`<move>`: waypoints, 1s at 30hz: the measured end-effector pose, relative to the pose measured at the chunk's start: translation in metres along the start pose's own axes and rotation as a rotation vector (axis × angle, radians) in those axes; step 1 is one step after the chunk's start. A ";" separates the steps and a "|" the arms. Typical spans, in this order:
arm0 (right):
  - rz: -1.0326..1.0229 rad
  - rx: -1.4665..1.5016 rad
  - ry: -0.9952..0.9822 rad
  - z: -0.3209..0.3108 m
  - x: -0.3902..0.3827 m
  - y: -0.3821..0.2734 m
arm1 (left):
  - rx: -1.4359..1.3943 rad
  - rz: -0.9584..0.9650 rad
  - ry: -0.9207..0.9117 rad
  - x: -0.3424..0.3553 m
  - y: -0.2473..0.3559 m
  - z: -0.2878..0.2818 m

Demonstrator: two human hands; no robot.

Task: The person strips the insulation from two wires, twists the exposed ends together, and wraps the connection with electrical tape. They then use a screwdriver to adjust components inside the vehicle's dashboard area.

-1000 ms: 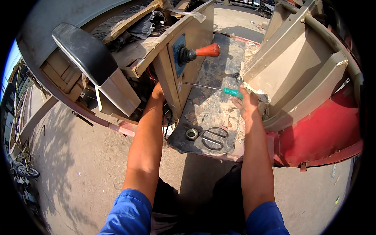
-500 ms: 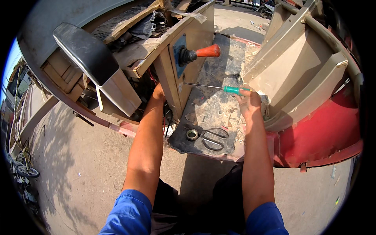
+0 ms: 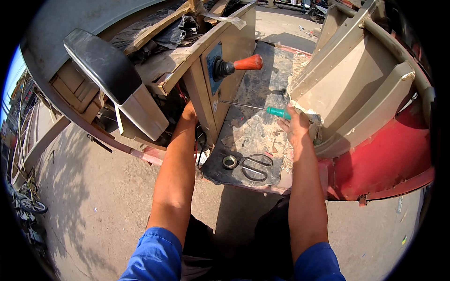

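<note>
My right hand (image 3: 296,125) holds the green handle of a screwdriver (image 3: 278,112), its end against the palm and thumb, while the other fingers extend loosely below. The thin shaft points left, and its tip meets the side panel (image 3: 216,104) of a beige metal box, below a lever with a red-orange knob (image 3: 248,62). My left hand (image 3: 189,111) reaches behind the panel's near edge into the box, close to red wires. Its fingers are hidden there. Black-handled scissors (image 3: 255,167) and a roll of tape (image 3: 229,162) lie on the worn floor mat (image 3: 218,174).
A black-topped armrest-like part (image 3: 101,63) stands left of the box. Wooden strips (image 3: 157,32) and torn dark sheeting lie on top. To the right are a beige moulded panel (image 3: 347,89) and a red curved body panel (image 3: 379,159). Concrete ground (image 3: 112,187) lies below.
My right hand has shifted its hold on the screwdriver handle, with its fingers loosened and turned downward. The screwdriver tip stays at the panel. My left arm has hardly moved.
</note>
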State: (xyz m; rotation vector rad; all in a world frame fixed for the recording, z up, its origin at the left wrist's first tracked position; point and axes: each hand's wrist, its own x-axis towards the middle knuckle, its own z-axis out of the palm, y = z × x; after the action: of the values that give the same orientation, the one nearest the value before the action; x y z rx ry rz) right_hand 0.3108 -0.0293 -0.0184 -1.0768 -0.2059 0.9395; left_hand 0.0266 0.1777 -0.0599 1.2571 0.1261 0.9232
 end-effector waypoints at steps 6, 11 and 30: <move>-0.111 0.158 -0.145 -0.013 0.014 0.006 | 0.050 -0.074 0.114 0.012 -0.012 -0.010; -0.098 -0.021 -0.057 -0.007 0.011 0.010 | 0.042 -0.126 0.162 0.013 -0.012 -0.026; -0.065 0.011 -0.009 -0.003 0.005 0.007 | 0.036 -0.150 0.117 0.008 -0.007 -0.023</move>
State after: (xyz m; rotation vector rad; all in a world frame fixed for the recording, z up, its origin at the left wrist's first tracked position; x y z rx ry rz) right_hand 0.3112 -0.0262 -0.0271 -1.0501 -0.2419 0.8867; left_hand 0.0228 0.2001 -0.0711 1.2096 0.3268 0.8670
